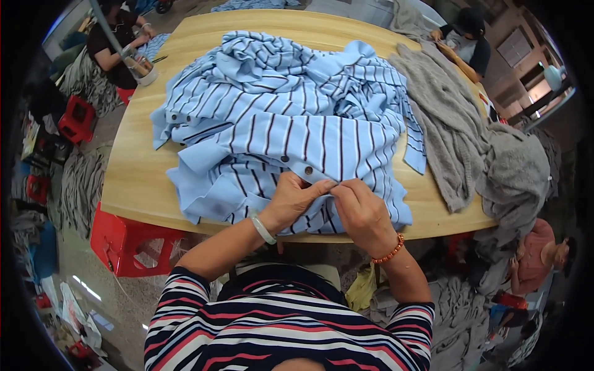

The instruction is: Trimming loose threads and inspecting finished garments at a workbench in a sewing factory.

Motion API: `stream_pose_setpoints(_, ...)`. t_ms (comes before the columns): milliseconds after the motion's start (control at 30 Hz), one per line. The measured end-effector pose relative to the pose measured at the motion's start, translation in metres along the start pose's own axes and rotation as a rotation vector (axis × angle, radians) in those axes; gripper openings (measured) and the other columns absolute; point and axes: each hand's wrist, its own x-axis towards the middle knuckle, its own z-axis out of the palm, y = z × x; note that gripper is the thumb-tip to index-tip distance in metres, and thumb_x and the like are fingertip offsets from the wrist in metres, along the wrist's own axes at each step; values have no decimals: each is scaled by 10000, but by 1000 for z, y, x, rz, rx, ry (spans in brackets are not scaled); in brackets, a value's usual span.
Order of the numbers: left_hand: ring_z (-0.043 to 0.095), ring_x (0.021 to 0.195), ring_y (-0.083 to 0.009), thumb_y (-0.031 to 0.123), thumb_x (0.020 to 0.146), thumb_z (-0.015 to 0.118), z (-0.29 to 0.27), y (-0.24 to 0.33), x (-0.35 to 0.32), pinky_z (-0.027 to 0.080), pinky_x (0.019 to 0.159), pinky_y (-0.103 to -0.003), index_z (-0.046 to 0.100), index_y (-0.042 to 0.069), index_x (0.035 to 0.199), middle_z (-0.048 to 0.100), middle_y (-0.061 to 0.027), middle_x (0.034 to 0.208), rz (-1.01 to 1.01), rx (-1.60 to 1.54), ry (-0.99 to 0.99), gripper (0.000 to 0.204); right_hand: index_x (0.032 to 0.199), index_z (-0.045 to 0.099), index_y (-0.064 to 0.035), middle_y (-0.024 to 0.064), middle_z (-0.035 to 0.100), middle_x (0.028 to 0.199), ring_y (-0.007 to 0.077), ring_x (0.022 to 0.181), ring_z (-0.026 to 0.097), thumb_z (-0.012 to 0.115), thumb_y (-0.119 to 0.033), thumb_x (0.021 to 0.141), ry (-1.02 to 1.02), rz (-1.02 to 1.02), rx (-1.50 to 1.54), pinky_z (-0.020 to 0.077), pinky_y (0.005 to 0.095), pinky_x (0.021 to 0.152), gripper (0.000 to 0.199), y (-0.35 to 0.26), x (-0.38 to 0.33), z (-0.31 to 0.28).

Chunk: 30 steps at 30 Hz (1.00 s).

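Note:
A light blue knit garment [346,148] with dark and white stripes lies bunched on the table in front of me. Dark round buttons [308,170] run along its plain blue front band. My left hand [292,199] is closed on that band just below the buttons, thumb stretched along the edge. Close beside it, my right hand [365,210] pinches the same edge between thumb and fingertips. Whatever lies between the fingertips is too small to make out. More striped garments [266,74] are heaped just beyond, touching this one.
The wooden-topped table [133,179] has a curved near edge. Grey knit garments [442,123] lie along its right side and hang over. A red stool [127,241] stands at the lower left. Co-workers sit at the far left [111,46] and far right [467,46]; a cup [145,74] stands at the left edge.

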Motion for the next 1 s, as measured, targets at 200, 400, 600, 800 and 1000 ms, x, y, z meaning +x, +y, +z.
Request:
stream_pose_setpoints(200, 554, 735, -32, 88, 864, 659, 0, -13, 0, 469, 618, -228, 690, -19, 900, 672, 12, 819, 218, 129, 26, 118, 1063, 586, 25, 151, 587, 856, 320, 756, 596, 624, 61, 750, 78, 38, 21, 502, 383, 644, 317, 2, -6, 11)
stream_pose_setpoints(400, 547, 759, -36, 123, 874, 666, -19, -25, -1, 461, 644, -236, 678, -7, 956, 667, 12, 831, 190, 417, -11, 154, 1053, 588, 29, 165, 578, 869, 335, 772, 595, 620, 53, 752, 9, 66, 68, 504, 392, 657, 304, 1, -5, 9)
stream_pose_setpoints(600, 567, 679, -327, 198, 818, 677, -19, -1, -11, 460, 631, -312, 637, -12, 969, 616, -197, 794, 395, 823, -229, 261, 1017, 583, 21, 168, 571, 874, 343, 779, 593, 621, 44, 753, -54, 139, 116, 500, 400, 669, 267, 7, -9, 11)
stream_pose_setpoints(800, 444, 509, -354, 158, 840, 643, -16, -18, -2, 357, 493, -404, 553, -15, 659, 472, -210, 578, 451, 828, -50, 266, 1043, 568, 22, 180, 550, 913, 358, 824, 582, 592, 49, 772, -107, 155, 98, 492, 407, 704, 274, 6, -3, 7)
stream_pose_setpoints(1000, 360, 495, -133, 131, 892, 592, -24, -23, -1, 316, 454, -333, 552, -14, 709, 419, -82, 532, 314, 775, -50, 237, 1042, 556, 33, 180, 536, 920, 350, 840, 565, 525, 94, 787, -83, 119, 48, 476, 390, 739, 264, 12, -3, 21)
